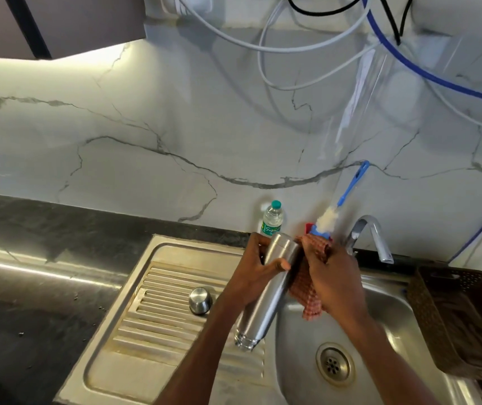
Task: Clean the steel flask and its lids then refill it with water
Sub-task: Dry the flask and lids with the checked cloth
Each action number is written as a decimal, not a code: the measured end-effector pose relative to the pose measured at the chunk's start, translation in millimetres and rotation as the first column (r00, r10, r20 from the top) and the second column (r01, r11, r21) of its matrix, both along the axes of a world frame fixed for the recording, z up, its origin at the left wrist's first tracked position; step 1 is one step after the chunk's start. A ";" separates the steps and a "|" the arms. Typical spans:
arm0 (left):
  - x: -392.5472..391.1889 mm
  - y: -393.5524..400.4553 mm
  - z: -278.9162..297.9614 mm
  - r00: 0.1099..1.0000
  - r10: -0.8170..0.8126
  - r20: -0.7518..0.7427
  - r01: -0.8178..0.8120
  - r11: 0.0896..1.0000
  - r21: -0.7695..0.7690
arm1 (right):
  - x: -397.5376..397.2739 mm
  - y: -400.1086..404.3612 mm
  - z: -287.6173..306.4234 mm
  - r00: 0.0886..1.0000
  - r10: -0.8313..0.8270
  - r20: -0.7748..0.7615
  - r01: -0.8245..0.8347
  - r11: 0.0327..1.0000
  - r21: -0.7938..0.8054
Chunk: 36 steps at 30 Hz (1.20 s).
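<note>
My left hand [258, 268] grips the steel flask [266, 299] near its base, holding it tilted with the open mouth pointing down toward the sink's edge. My right hand [333, 283] presses a red checked cloth [306, 285] against the flask's side. A steel dome-shaped lid [200, 300] stands on the ribbed drainboard [158, 311], left of the flask. No other lid is visible.
A blue-handled bottle brush [340, 207] stands behind my hands beside the tap [372, 236]. A small plastic water bottle [272, 218] is at the wall. The sink basin [391, 311] has a drain [334, 364]. A brown basket [461, 317] sits on the right. Cables hang above.
</note>
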<state>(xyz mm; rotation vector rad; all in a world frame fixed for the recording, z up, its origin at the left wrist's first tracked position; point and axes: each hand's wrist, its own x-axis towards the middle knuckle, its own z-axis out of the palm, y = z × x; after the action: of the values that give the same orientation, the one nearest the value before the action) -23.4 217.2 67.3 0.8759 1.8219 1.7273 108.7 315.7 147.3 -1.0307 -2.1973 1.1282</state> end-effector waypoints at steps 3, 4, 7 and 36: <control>-4.5 0.9 3.6 0.998 -0.055 -0.022 0.055 0.998 -0.023 | 7.0 -16.1 -11.3 0.979 0.170 -0.114 -0.137 0.958 0.252; -2.7 0.7 2.7 0.997 -0.079 -0.026 0.079 0.997 -0.011 | 6.9 -17.6 -12.4 0.965 0.234 -0.121 -0.192 0.939 0.284; 3.8 -0.8 -3.0 0.992 -0.128 -0.016 0.129 0.991 0.036 | -2.2 -12.5 2.8 0.952 0.289 -0.101 -0.275 0.952 0.137; 29.9 15.9 10.4 0.783 0.220 0.582 -0.379 0.910 0.166 | -6.5 -29.1 -35.9 0.976 0.126 -0.178 -0.158 0.971 -0.179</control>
<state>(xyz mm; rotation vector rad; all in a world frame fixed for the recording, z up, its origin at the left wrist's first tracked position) 6.5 233.1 77.7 0.1178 1.3933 2.1876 102.2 286.6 111.4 -0.8306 -2.0883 1.4596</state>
